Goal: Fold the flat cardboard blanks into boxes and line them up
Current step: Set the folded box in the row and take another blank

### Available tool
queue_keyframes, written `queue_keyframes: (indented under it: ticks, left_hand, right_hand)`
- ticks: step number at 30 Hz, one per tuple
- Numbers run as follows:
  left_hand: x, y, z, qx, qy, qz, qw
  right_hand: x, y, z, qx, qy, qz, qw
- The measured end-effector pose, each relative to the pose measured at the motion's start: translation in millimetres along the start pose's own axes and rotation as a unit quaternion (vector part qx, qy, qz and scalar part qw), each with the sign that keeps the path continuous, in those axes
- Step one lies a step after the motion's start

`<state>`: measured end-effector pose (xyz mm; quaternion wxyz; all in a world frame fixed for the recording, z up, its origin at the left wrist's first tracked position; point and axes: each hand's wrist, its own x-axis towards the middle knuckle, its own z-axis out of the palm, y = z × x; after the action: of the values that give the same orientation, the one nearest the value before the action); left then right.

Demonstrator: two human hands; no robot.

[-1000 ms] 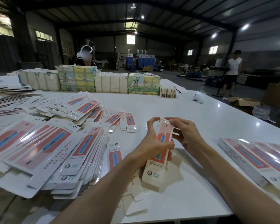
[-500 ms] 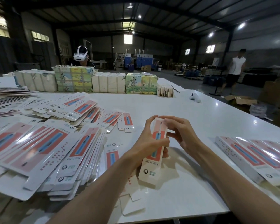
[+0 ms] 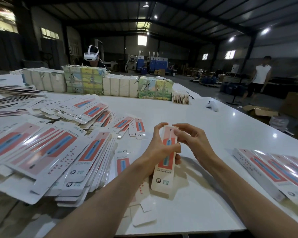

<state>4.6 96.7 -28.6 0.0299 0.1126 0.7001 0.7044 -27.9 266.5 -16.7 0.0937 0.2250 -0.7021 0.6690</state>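
Fingers of the left hand [image 3: 159,148] clench one slim pink-and-white cardboard box [image 3: 165,162] above the white desk [image 3: 205,134], hiding its middle. The right hand [image 3: 193,143] pinches its top end. Finished boxes [image 3: 272,172] at right are cropped, count unclear. Flat printed blanks [image 3: 46,152] pile left, uncountable.

I have both forearms reaching forward over the table [image 3: 213,134]. My left hand [image 3: 159,148] is wrapped around the box [image 3: 165,169] mid-length, thumb up. My right hand [image 3: 193,143] pinches its top end with curled fingertips.
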Motion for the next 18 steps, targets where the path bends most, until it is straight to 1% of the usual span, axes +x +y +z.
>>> queue_keyframes:
  ticks: [3,7,10,12,15,16,18]
  left_hand:
    - [0,0,0,0.002,0.008,-0.003,1.0]
    - [0,2,1,-0.001,0.002,-0.051,0.999]
    - [0,3,-1,-0.028,0.004,-0.051,0.998]
    - [0,5,-2,-0.084,0.017,-0.052,0.995]
    - [4,6,-1,-0.243,0.061,-0.081,0.965]
    - [6,7,-1,-0.282,0.063,-0.075,0.954]
    - [5,11,1,-0.35,0.057,-0.065,0.933]
  right_hand:
    - [0,1,-1,0.001,0.012,0.001,1.0]
    - [-2,0,-1,-0.008,0.02,0.004,1.0]
    - [-4,-2,4,-0.054,0.037,-0.007,0.998]
    - [-3,-3,9,-0.125,0.039,-0.027,0.991]
    - [-4,-5,15,-0.254,0.046,-0.08,0.963]
    - [-5,-7,16,-0.28,0.038,-0.094,0.955]
    - [-8,-12,19,-0.319,-0.016,-0.092,0.943]
